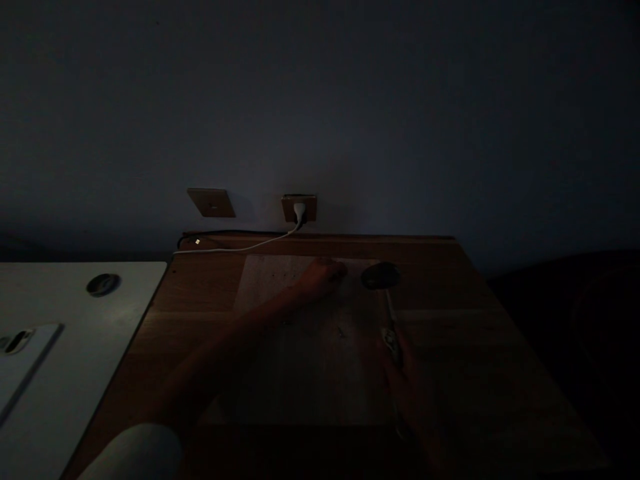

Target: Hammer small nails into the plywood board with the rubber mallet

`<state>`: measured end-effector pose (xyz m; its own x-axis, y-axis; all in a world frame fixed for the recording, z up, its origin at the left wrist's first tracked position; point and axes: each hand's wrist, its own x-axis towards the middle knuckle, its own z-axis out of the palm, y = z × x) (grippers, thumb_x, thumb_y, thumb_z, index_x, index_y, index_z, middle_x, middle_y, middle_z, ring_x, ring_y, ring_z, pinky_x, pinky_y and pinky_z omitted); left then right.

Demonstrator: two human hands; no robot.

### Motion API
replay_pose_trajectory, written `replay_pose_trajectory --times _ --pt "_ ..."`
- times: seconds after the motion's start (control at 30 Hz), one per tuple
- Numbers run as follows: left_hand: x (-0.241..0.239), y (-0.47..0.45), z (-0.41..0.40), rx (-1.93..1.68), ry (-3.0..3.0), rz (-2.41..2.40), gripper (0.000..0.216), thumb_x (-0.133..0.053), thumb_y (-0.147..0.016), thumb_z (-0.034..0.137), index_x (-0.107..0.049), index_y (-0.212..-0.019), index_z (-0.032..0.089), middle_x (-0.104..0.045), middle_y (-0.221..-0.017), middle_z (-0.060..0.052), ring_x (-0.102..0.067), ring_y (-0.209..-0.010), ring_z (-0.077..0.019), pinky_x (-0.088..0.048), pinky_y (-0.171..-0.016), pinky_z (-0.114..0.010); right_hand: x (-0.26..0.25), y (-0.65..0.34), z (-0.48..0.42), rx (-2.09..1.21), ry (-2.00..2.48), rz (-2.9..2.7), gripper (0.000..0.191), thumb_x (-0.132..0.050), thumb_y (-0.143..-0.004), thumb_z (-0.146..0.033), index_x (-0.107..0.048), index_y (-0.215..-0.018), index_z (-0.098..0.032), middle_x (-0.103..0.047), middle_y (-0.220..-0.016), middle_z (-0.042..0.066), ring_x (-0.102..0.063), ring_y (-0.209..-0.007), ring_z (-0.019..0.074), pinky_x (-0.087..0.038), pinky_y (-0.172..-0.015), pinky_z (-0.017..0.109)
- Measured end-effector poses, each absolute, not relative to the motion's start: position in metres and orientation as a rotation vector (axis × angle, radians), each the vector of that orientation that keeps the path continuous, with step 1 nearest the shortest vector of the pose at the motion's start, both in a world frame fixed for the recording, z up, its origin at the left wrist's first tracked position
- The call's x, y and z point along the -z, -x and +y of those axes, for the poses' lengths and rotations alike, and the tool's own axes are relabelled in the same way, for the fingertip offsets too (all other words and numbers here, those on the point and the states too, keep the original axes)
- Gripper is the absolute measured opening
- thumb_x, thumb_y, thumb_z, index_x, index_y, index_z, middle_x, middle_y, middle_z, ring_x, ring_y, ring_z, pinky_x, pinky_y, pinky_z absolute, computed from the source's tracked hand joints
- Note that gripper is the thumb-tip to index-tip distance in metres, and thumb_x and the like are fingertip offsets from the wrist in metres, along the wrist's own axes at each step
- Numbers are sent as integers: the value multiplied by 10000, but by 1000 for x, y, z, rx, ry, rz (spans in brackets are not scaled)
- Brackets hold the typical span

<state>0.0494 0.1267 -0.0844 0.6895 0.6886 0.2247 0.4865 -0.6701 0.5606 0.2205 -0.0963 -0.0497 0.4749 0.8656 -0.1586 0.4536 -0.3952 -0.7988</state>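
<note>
The scene is very dark. My left hand [323, 277] reaches forward over a pale sheet [270, 280] lying on the wooden table [450, 320], its fingers curled together near the sheet's far edge; whatever they pinch is too small to see. My right hand [407, 383] grips the handle of a hammer [383, 277], whose dark head hovers or rests just right of my left fingers.
A white plug and cable [299, 212] run from a wall socket along the table's back edge. A second wall plate [211, 202] sits to its left. A white surface [75, 360] with a round hole adjoins the table on the left.
</note>
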Motion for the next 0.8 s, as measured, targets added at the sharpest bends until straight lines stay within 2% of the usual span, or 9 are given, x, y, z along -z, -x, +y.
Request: replay_pose_trajectory --times 0.23,0.43,0.57,0.67,0.8 --pt "83 -53 128 -570 -2413 866 158 -626 -916 164 -754 -1009 152 -769 -1031 -108 -707 -1007 -229 -535 -947 -346 43 -212 -87 -818 2039 -1124 733 -552 -893 -663 -620 -1450 -191 -797 -1005 102 -758 -968 309 -606 -748 384" --pt "84 -53 126 -595 -2204 944 337 -637 -869 115 -684 -1197 174 -794 -1072 -63 -743 -973 -192 -562 -892 -304 40 -204 -77 -808 2018 -1196 677 -542 -907 -602 -639 -1430 -182 -792 -1018 105 -754 -917 300 -604 -727 396" --pt "84 -51 127 -590 -2158 966 416 -673 -841 121 -637 -1253 160 -796 -1066 -83 -753 -959 -210 -576 -872 -319 40 -202 -72 -818 2012 -1257 661 -531 -919 -576 -614 -1456 -199 -795 -981 91 -755 -922 300 -601 -745 401" --pt "86 -53 126 -603 -2152 983 467 -677 -825 107 -622 -1285 166 -789 -1095 -93 -753 -974 -224 -579 -871 -326 44 -203 -69 -817 2047 -1305 686 -493 -929 -587 -598 -1466 -172 -793 -1058 124 -754 -987 311 -600 -806 423" --pt "83 -54 126 -599 -2126 1004 551 -675 -808 75 -574 -1343 158 -782 -1078 -82 -744 -938 -213 -580 -840 -319 53 -204 -68 -795 2041 -1328 667 -471 -944 -569 -580 -1473 -177 -741 -1288 156 -716 -1148 316 -560 -962 464"
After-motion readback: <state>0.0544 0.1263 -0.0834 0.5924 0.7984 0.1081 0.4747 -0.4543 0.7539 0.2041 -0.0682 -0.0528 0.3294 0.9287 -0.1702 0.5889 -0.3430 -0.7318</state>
